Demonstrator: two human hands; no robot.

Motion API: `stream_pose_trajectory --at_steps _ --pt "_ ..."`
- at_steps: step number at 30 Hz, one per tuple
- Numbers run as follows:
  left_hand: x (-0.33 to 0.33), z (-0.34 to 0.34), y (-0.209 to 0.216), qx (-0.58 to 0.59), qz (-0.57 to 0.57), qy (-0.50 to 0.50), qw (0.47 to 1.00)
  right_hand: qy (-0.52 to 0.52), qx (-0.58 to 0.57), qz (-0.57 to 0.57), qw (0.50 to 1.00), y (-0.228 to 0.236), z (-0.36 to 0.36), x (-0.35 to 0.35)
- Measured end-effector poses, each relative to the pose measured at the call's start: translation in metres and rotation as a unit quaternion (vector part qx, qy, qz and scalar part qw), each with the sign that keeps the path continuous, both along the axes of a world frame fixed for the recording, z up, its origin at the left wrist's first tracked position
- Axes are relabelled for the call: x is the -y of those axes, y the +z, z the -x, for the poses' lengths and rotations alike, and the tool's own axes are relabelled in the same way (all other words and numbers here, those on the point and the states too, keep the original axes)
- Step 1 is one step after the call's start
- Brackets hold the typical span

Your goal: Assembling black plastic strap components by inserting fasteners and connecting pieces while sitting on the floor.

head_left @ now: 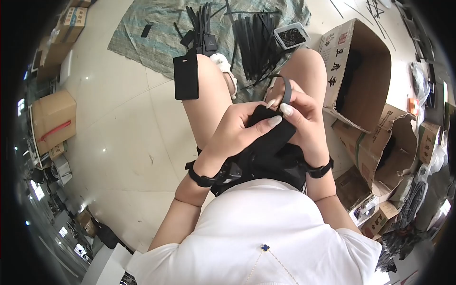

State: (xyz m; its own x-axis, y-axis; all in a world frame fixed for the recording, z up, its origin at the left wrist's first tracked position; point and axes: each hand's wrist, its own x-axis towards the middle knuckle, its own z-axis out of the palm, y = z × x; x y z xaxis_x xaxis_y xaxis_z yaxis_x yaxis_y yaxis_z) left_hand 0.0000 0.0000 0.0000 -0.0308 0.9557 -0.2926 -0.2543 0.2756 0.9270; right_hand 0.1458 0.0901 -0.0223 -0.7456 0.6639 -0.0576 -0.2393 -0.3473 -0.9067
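My left hand [236, 129] grips a flat black tag [278, 135] above my lap, thumb on top of it. At the tag's upper end, my right hand [306, 116] pinches a narrow dark strap [287, 90], which curves up in a loop. Fingertips of both hands meet there, hiding where strap and tag join. A second black tag [186, 80], with a small slot at one end, rests on my left knee.
On a greenish woven tarp [135, 45] lie loose black straps [251, 47], tags with straps [203, 40] and a pale tray [299, 45] of small dark pieces. Open cardboard boxes [363, 107] stand on the right; another carton [58, 116] is at the left.
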Motion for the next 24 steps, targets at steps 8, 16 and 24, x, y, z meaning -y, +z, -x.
stream_pose_trajectory --at_steps 8,16,24 --pt "-0.006 -0.010 -0.035 0.262 0.023 -0.063 0.963 -0.008 0.031 0.207 0.978 -0.006 0.000 -0.005" --pt "-0.027 -0.009 -0.019 -0.220 -0.044 -0.038 0.974 -0.113 0.049 0.072 0.990 -0.007 0.002 -0.007" --pt "-0.056 -0.011 -0.008 -0.330 -0.094 -0.032 0.939 -0.167 0.124 -0.003 0.978 -0.005 -0.010 -0.022"
